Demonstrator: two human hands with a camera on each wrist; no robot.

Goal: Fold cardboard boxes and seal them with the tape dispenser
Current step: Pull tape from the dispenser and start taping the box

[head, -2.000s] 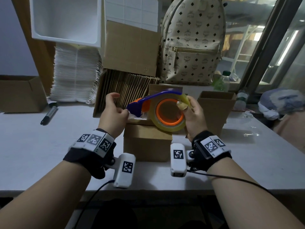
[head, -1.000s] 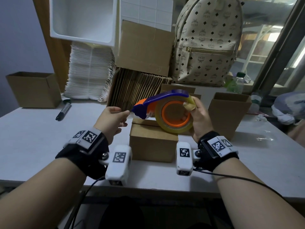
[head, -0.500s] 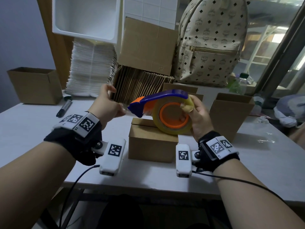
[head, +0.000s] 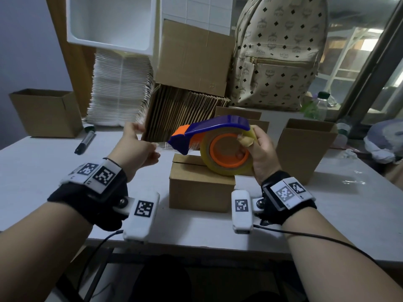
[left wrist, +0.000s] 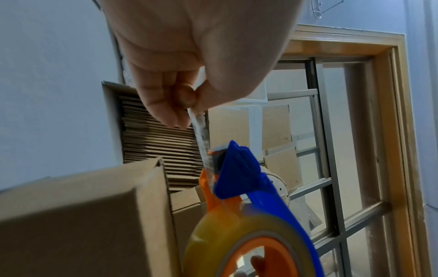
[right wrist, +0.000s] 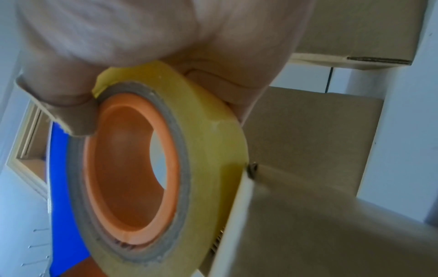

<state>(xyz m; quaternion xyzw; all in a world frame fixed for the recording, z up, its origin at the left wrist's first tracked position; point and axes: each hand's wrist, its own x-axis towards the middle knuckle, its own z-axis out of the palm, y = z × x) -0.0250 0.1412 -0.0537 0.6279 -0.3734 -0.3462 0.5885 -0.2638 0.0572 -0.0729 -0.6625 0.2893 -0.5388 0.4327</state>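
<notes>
White bench (head: 39,162) by a window; 1 closed box (head: 201,188) centre, 4 open. Your right hand (head: 260,153) grips 1 tape dispenser (head: 216,140) above it, left hand (head: 136,149) pinches the tape end (left wrist: 200,127)

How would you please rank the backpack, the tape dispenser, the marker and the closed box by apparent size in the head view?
1. backpack
2. closed box and tape dispenser: look alike; the dispenser is held nearer the camera
3. marker
</notes>
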